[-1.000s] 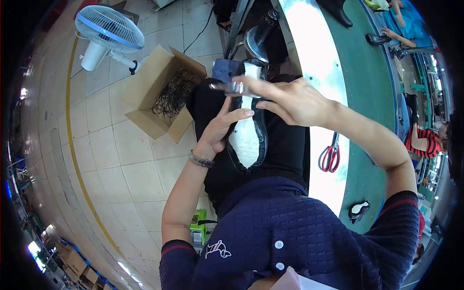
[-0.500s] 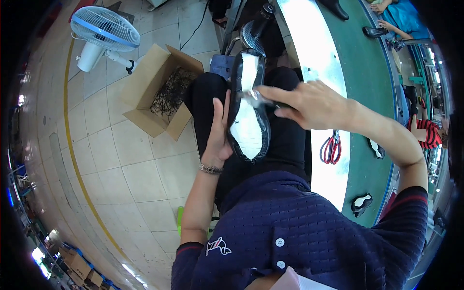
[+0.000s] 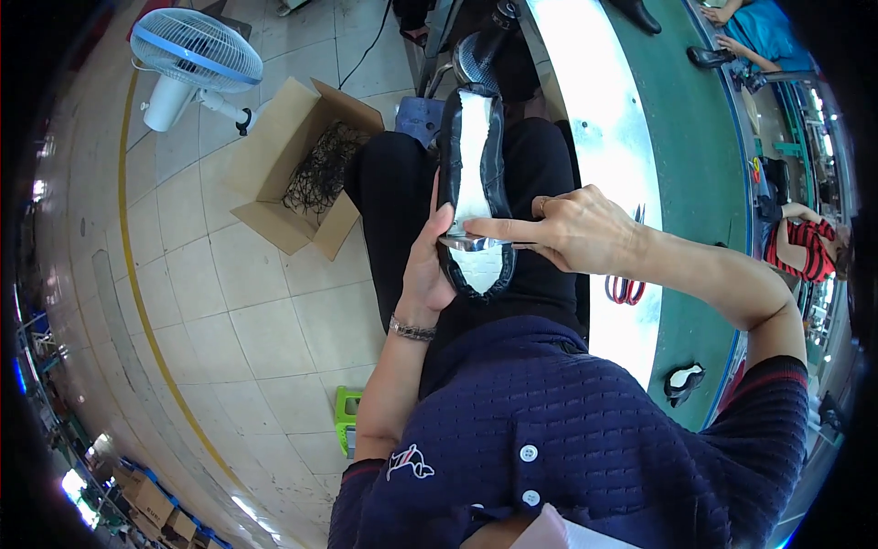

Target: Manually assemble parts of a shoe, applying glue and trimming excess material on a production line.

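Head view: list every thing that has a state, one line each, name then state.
black shoe: sole side up, white bottom showing, over the lap
left hand: cupping the shoe's near end
right hand: pressing a strip across the sole
cardboard box: flaps open, dark scraps inside
fan: standing on the floor
red-handled scissors: lying on the table, shut or open unclear

Black shoe (image 3: 476,174), sole side up, with metal tool (image 3: 480,243) across it.
Shoe bottom shows white insole board framed by black lasted upper; it lies lengthwise over the lap, toe pointing away. A thin shiny tool crosses the heel end.
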The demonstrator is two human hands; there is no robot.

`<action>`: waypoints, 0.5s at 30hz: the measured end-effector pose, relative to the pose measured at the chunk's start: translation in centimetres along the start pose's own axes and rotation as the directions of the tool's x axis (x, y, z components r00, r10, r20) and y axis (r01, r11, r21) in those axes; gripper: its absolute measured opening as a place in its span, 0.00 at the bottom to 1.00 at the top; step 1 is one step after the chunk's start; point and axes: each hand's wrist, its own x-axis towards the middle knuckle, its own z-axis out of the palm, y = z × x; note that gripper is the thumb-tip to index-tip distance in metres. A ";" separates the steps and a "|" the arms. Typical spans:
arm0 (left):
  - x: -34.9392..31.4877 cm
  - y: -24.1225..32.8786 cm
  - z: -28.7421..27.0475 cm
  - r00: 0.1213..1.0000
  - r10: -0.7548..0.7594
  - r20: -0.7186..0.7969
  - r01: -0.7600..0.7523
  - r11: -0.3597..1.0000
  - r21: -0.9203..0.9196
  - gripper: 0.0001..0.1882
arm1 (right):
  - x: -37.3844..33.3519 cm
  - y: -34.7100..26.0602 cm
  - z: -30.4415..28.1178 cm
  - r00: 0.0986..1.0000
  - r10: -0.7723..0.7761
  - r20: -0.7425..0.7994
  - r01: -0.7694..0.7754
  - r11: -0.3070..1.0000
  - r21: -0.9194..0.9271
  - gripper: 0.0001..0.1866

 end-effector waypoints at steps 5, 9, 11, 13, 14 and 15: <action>-0.5 -0.2 1.0 0.980 0.137 -0.147 -0.105 0.973 0.206 0.16 | -0.1 -0.4 -3.6 0.997 -0.080 -0.005 0.080 0.997 0.013 0.32; -0.6 0.9 0.1 0.999 -0.044 -0.019 0.046 0.990 0.132 0.45 | 1.5 -1.1 -4.2 0.960 -0.121 -0.253 0.149 0.984 0.094 0.35; -0.3 1.1 0.1 0.997 -0.080 -0.020 0.082 0.982 0.172 0.47 | 2.7 -0.9 -3.2 1.000 0.010 0.004 -0.010 0.996 -0.093 0.37; -0.1 1.1 -0.1 0.998 -0.061 0.028 0.052 0.968 0.245 0.46 | 3.2 0.2 -2.5 0.980 -0.140 -0.142 0.134 0.989 -0.057 0.38; -0.6 1.2 -0.1 0.999 -0.047 0.006 0.044 0.970 0.238 0.46 | 3.1 -0.1 -2.9 0.980 -0.141 -0.143 0.134 0.989 -0.059 0.38; -0.4 1.4 -0.3 0.999 -0.046 0.008 0.043 0.970 0.238 0.46 | 2.7 -0.5 -3.5 0.978 -0.122 -0.167 0.116 0.992 -0.044 0.38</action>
